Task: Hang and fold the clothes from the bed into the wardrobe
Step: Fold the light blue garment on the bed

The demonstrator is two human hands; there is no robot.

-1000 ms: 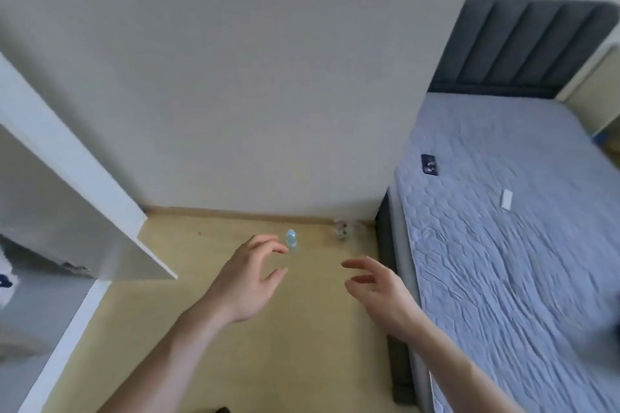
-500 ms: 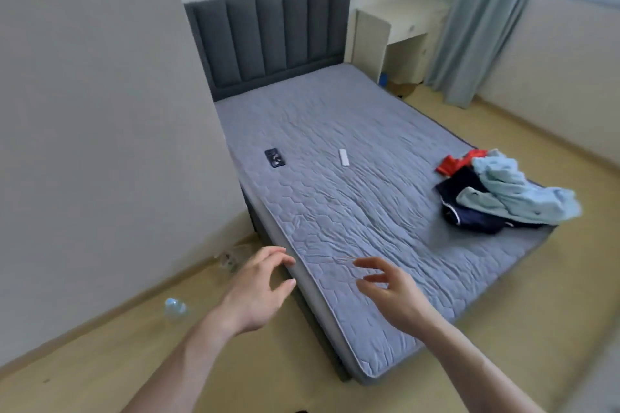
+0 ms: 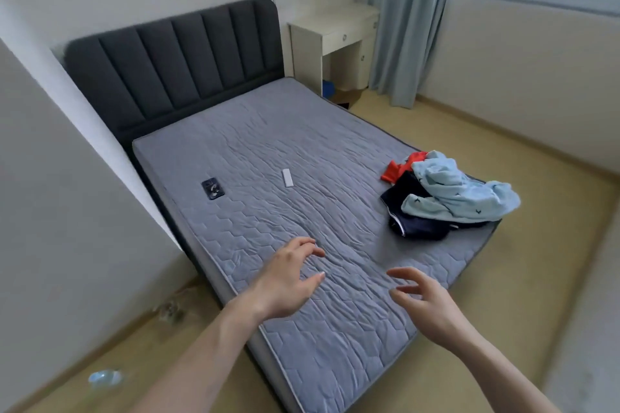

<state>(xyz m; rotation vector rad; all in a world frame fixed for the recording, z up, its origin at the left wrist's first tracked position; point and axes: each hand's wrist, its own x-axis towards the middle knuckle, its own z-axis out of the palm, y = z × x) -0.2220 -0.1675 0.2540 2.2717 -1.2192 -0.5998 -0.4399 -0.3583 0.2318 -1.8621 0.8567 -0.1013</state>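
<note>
So the clothes are all in one rumpled heap at the far right corner of the bed, well ahead of and to the right of both hands. On top is a pale blue soft top with tiny dark bird prints (image 3: 459, 193), sprawled over a navy garment with white trim (image 3: 414, 223), and a bright red-orange piece (image 3: 401, 168) pokes out behind them on the headboard side. Looks like they were just dumped there near the foot end, which makes sense if you want to grab them from the floor side without climbing on.

Neither hand has anything in it. The left hand (image 3: 285, 282) hovers over the near edge of the grey quilted mattress (image 3: 302, 151), fingers spread and loosely curved; the right hand (image 3: 426, 298) is just beside it, apart from it, same relaxed spread. My guess is they're raised like that on the way to the pile, so nothing's picked up yet and the folding and hanging is all still to do.

Further out from the hands toward the dark padded headboard (image 3: 181, 60) there's a small dark phone-like slab (image 3: 212, 189) and a little white remote-shaped bar (image 3: 287, 177) lying flat on the mattress. No wardrobe in view. Nothing here really holds anything except the bed itself; a cream bedside cabinet (image 3: 335, 40) stands past the headboard, with something blue under it that I can't make out.
</note>
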